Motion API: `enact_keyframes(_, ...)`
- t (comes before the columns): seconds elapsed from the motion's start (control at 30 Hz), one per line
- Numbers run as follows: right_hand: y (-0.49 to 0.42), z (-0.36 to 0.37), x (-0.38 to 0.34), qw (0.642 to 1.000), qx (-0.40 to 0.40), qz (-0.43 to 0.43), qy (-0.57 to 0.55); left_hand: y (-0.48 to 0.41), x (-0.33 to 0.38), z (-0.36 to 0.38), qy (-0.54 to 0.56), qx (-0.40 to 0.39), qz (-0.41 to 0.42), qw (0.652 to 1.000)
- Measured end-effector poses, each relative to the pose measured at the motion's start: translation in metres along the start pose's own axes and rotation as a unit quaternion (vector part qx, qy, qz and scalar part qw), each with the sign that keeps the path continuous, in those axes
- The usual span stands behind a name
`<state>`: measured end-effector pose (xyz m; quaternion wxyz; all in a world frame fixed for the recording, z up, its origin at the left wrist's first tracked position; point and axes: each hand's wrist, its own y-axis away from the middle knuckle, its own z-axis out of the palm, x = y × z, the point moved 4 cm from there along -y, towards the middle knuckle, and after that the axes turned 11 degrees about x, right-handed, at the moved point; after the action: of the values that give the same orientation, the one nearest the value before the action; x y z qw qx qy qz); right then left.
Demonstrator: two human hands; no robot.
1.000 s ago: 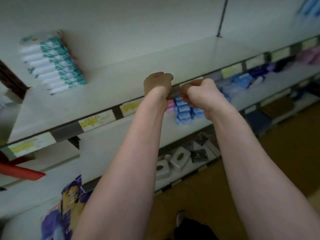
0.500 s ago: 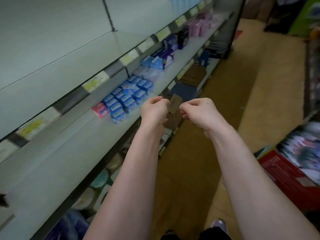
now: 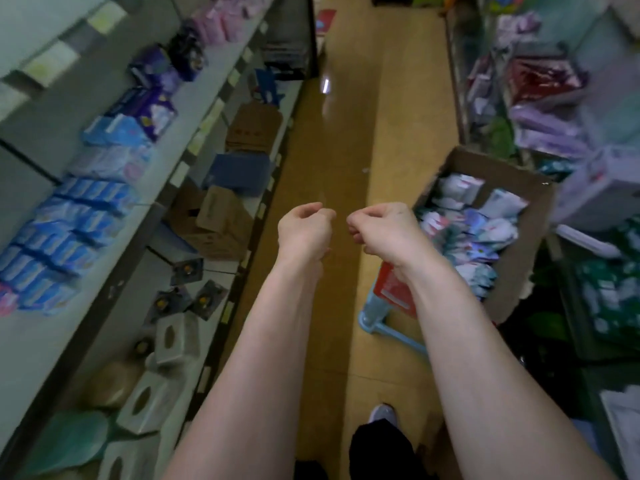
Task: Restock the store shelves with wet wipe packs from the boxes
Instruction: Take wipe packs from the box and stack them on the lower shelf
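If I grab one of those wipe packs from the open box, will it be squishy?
Probably squishy: the packs lie slumped every way in the cardboard box. Their wrappers look like plastic, so maybe slippery. They likely won't roll.

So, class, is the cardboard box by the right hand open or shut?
Open: the box top is uncovered and loose packs show inside.

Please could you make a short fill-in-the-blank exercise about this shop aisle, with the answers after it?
1. The open cardboard box of mixed packs stands on the person's ___ side.
2. The blue packs lie in rows on a shelf on the person's ___ side.
3. The left hand and the right hand hover over the yellow-brown ___.
4. The box rests on a light ___ stool.

Answers: right; left; floor; blue
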<state>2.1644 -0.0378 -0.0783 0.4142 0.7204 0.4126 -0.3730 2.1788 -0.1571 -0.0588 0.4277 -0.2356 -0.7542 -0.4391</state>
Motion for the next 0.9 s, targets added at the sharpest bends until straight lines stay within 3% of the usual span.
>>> enact_keyframes(0.4, -0.103, -0.129, 0.093, 0.986, 0.102, 0.128, -0.031, -0.003, -0.031, 0.173, -0.090, -0.115, -0.074, 0.986)
enact_keyframes(0.9, -0.220, -0.170, 0.207, 0.937, 0.184, 0.295, -0.042, -0.069, -0.087, 0.320, -0.176, -0.211, -0.171, 0.946)
